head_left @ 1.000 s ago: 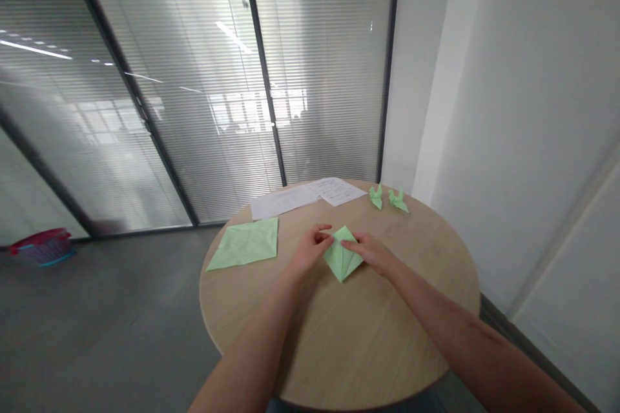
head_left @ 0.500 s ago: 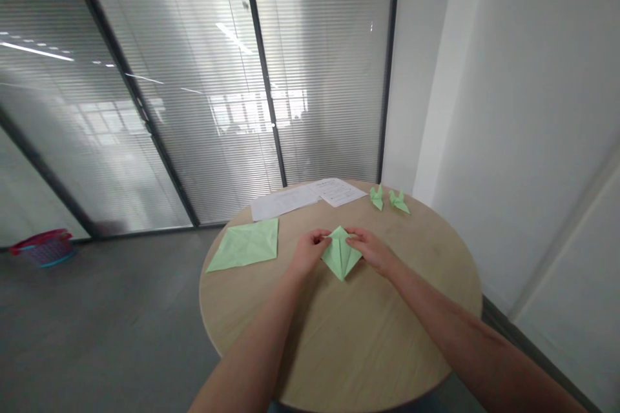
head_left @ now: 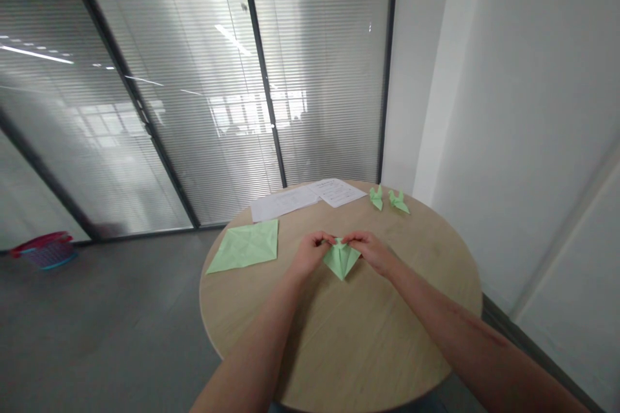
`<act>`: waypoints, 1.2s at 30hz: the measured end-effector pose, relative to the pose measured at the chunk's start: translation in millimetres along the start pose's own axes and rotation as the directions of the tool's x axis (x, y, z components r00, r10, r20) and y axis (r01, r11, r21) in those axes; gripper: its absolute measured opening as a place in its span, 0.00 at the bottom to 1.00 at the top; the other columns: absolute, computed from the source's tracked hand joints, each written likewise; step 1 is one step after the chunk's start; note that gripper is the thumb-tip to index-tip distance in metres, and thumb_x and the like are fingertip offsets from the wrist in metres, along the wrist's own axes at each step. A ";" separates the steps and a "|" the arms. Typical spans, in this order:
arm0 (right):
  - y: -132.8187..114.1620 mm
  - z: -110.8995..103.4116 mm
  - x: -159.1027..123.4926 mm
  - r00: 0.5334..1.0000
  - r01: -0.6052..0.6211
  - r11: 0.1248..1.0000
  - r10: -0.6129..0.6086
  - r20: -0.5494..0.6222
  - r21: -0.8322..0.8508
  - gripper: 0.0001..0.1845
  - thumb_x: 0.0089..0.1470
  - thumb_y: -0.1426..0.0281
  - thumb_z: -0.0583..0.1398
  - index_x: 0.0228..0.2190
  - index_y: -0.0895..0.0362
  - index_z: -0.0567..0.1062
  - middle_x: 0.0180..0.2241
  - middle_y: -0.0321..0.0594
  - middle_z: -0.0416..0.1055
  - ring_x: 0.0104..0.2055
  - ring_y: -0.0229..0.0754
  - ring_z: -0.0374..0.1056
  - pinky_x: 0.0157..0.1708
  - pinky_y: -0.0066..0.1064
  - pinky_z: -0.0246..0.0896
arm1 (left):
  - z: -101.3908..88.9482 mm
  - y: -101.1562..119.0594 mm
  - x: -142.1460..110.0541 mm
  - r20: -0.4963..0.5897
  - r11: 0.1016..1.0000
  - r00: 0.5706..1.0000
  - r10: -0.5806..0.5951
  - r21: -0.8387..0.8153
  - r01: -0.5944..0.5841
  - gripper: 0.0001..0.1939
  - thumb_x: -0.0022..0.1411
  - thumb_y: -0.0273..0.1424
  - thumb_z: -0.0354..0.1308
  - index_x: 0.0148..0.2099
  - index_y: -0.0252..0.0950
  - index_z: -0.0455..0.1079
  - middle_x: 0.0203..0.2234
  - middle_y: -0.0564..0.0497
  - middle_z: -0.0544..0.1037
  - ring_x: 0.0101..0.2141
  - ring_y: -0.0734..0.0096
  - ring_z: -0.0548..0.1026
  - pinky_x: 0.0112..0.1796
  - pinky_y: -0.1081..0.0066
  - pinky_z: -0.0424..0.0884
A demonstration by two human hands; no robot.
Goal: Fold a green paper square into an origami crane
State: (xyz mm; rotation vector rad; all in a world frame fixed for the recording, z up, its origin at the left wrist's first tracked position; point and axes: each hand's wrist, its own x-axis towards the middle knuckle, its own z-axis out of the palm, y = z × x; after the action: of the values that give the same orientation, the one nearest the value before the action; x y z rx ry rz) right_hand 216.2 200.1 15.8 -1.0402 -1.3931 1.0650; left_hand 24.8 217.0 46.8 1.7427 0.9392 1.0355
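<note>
Between my two hands is a light green folded paper (head_left: 341,262), its lower point facing me and its top edge partly covered by my fingers. My left hand (head_left: 311,251) pinches the paper's upper left edge between thumb and fingers. On the other side, my right hand (head_left: 369,249) grips the upper right edge in the same way. Left of my hands lies a creased flat green sheet (head_left: 247,245). Two small folded green paper figures (head_left: 376,198) stand at the table's back right.
White printed sheets (head_left: 336,192) overlap at the far side of the round wooden table (head_left: 378,342). A red and blue plastic basket (head_left: 46,250) sits on the floor at left. Glass panels with blinds (head_left: 217,77) rise behind; a white wall (head_left: 542,110) is at right.
The folded paper's top corner, which pointed upward before, is now bent down under my fingers. Both thumbs have moved in toward the middle of the top edge.
</note>
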 end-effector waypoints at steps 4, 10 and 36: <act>2.2 -1.9 2.1 0.999 0.042 0.998 -0.043 -0.027 -0.050 0.12 0.44 0.65 0.59 0.29 0.55 0.80 0.27 0.36 0.75 0.29 0.40 0.64 0.31 0.30 0.58 | 0.5 3.5 -2.5 0.020 0.994 0.996 -0.090 -0.063 0.091 0.14 0.55 0.31 0.55 0.43 0.33 0.74 0.26 0.52 0.75 0.26 0.72 0.70 0.28 0.74 0.66; 5.1 -4.4 3.6 0.997 0.059 0.991 -0.064 -0.035 -0.119 0.13 0.46 0.66 0.57 0.30 0.55 0.81 0.32 0.38 0.77 0.35 0.44 0.68 0.38 0.34 0.62 | 0.7 -0.6 -0.1 0.017 0.980 0.980 -0.196 -0.016 0.196 0.19 0.54 0.43 0.62 0.41 0.32 0.74 0.26 0.51 0.74 0.25 0.73 0.70 0.26 0.74 0.66; 1.0 -2.4 0.7 0.993 0.001 0.973 0.027 0.116 -0.231 0.22 0.53 0.53 0.58 0.26 0.60 0.77 0.23 0.37 0.72 0.26 0.39 0.63 0.27 0.29 0.54 | -4.2 -14.5 4.9 0.003 0.955 0.994 -0.108 0.279 0.103 0.14 0.52 0.37 0.56 0.29 0.31 0.75 0.21 0.53 0.71 0.24 0.73 0.66 0.27 0.73 0.59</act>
State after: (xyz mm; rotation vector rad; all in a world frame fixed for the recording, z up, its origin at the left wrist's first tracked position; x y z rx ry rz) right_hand 218.6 201.2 15.1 -1.1692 -1.6378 1.0044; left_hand 20.4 227.5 35.6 1.9033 1.1997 0.8481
